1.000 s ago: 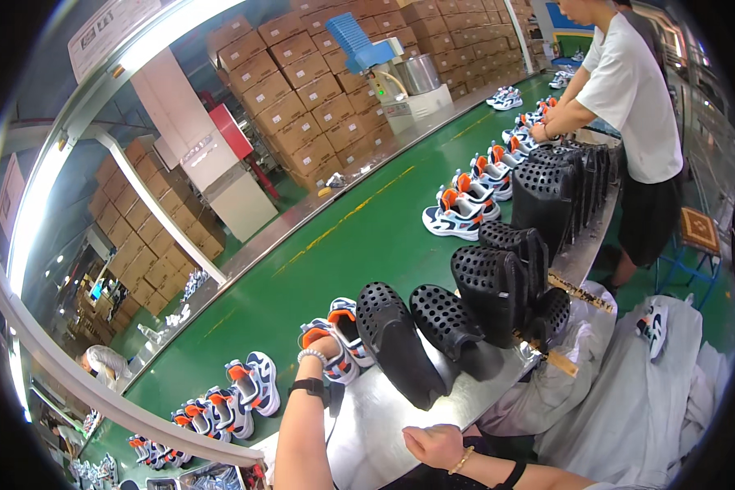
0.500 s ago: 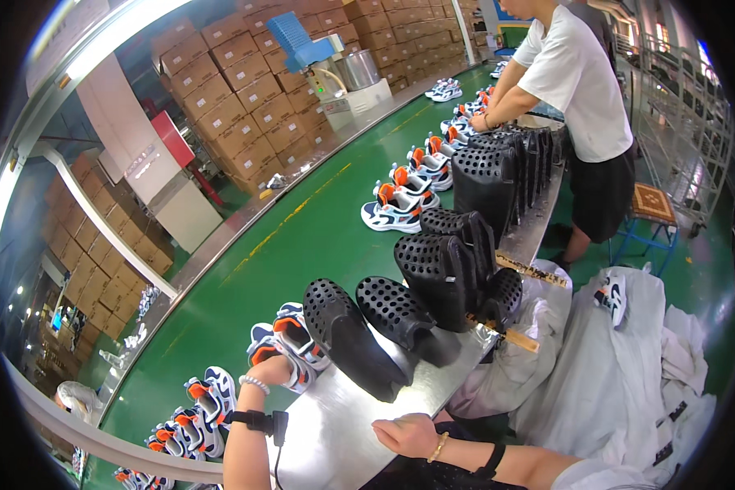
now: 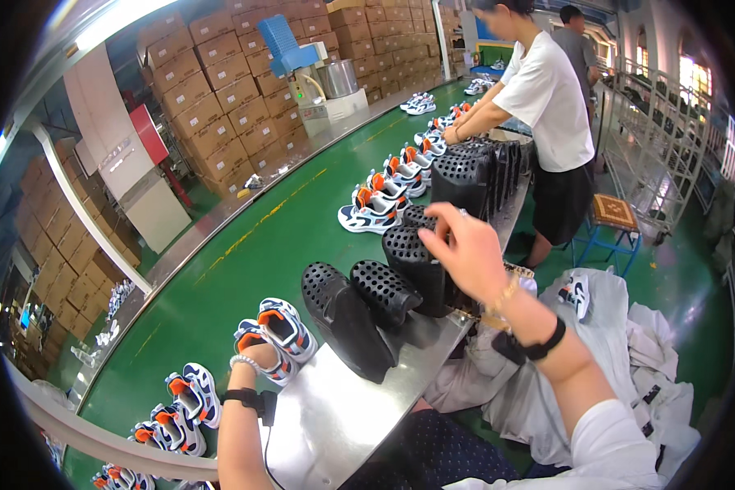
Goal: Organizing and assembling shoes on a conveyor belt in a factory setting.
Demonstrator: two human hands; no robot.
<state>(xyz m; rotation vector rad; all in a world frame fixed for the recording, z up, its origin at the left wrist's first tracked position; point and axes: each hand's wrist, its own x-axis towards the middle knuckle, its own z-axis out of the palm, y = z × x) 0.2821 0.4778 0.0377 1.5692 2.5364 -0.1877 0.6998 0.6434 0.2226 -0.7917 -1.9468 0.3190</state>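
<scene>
My left hand (image 3: 258, 354) is at the opening of a white, navy and orange sneaker (image 3: 279, 373), closed on it; its fingertips are hidden. The matching sneaker (image 3: 292, 331) stands against it on the right. My right hand (image 3: 469, 245) is raised over a row of black boot-shaped forms with perforated toes, fingers curved and apart with nothing in them. It hides part of the black form (image 3: 407, 245) behind it. Nearer me, a tall black form (image 3: 343, 322) and a shorter one (image 3: 384, 287) lean over the metal ledge (image 3: 335, 408).
A green conveyor belt (image 3: 220, 286) carries more sneakers (image 3: 371, 208) at far right and near left. Beyond the forms, a co-worker (image 3: 547, 98) handles shoes. Grey cloth sacks (image 3: 539, 384) lie at right by a stool (image 3: 615, 212). A white rail (image 3: 122, 453) crosses lower left.
My right hand has risen from the ledge's front edge to above the black forms, opening from a closed shape. My left hand stays at the sneaker. The whole view has shifted slightly.
</scene>
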